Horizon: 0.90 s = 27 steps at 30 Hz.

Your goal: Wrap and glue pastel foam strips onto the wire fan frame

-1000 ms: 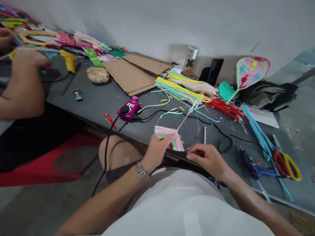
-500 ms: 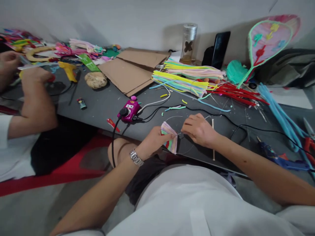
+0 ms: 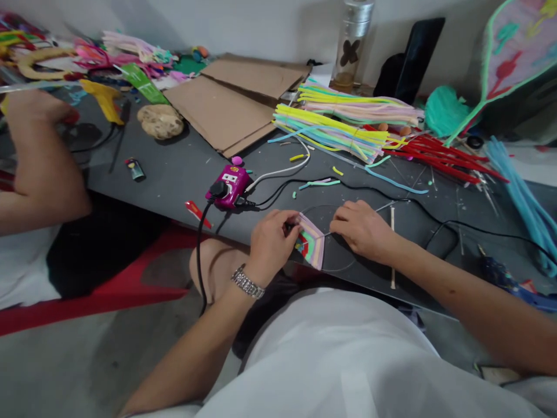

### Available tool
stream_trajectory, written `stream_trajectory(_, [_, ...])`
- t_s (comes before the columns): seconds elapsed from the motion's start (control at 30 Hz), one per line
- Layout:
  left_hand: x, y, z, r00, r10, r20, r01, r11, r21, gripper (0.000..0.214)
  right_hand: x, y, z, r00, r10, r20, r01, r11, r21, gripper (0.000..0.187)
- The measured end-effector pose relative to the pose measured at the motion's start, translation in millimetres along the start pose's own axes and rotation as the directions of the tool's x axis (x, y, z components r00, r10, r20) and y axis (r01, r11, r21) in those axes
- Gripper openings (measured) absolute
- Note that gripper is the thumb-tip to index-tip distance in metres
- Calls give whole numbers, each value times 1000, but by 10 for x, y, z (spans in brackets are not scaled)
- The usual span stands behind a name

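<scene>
My left hand [image 3: 273, 241], a metal watch on its wrist, is closed on the left edge of a small fan-shaped piece of striped pipe cleaners [image 3: 317, 248]. Pink, lilac, green and red bands show on it; my fingers hide part. Just to the right, my right hand [image 3: 363, 232] pinches a thin grey rod [image 3: 384, 206] whose near end reaches the striped piece. Whether that end is attached or only touching, I cannot tell. A thin wire loop [image 3: 342, 269] curves around between both hands. Beside my right wrist lies a cream stick [image 3: 393, 273].
A purple power adapter [image 3: 229, 184] with black cords stands on the grey table [image 3: 174, 188]. Behind are cardboard sheets [image 3: 226, 116] and bundled pipe cleaners [image 3: 335, 133]. A blue glue gun [image 3: 509, 278] lies at right. At left are a co-worker's arm [image 3: 43, 157] and a yellow glue gun [image 3: 102, 101].
The view has shifted, so the table things sit differently. My left fingers have moved toward the striped piece's left edge, uncovering more of its bands. My right hand still pinches the rod.
</scene>
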<state>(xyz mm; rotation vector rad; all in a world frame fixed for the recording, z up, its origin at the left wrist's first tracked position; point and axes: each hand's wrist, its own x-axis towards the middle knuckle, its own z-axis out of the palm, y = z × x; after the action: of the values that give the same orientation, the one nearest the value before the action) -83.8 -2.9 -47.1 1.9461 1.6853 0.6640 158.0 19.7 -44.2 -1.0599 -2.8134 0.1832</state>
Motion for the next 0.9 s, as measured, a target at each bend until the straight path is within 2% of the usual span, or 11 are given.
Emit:
stream_trajectory(0.13, [30,6,3,1000,-23,0,23,1000,21,28,76,-6,-72,999,13,44,-16,997,77,16])
stream_trajectory(0.23, [32,-9,4,1000,-13,-3,13,999,37,27,270,-47,-122,1000,21,10,-22,991,134,14])
stream_trajectory(0.3, [32,-16,9,1000,-15,-5,15,999,45,24,465,-81,-129,1000,11,-4,-11,994,104,18])
stream_trajectory(0.43, [33,-6,16,999,-40,-17,41,997,58,19,799,-122,-67,998,18,58,-17,1000,-21,18])
stream_trajectory(0.57, [33,11,7,999,-32,-5,33,998,53,16,880,-121,18,996,12,85,-6,998,-70,19])
stream_trajectory(0.7, [40,5,-1,1000,-31,3,31,999,40,16,855,-71,69,992,-118,42,123,983,-133,21])
stream_trajectory(0.8, [48,-9,0,1000,-22,-6,22,998,53,13,844,-26,96,969,-247,2,243,950,-197,24])
stream_trajectory(0.9, [57,-16,-1,1000,-19,-3,19,997,77,10,837,-5,105,949,-315,-5,304,922,-239,24])
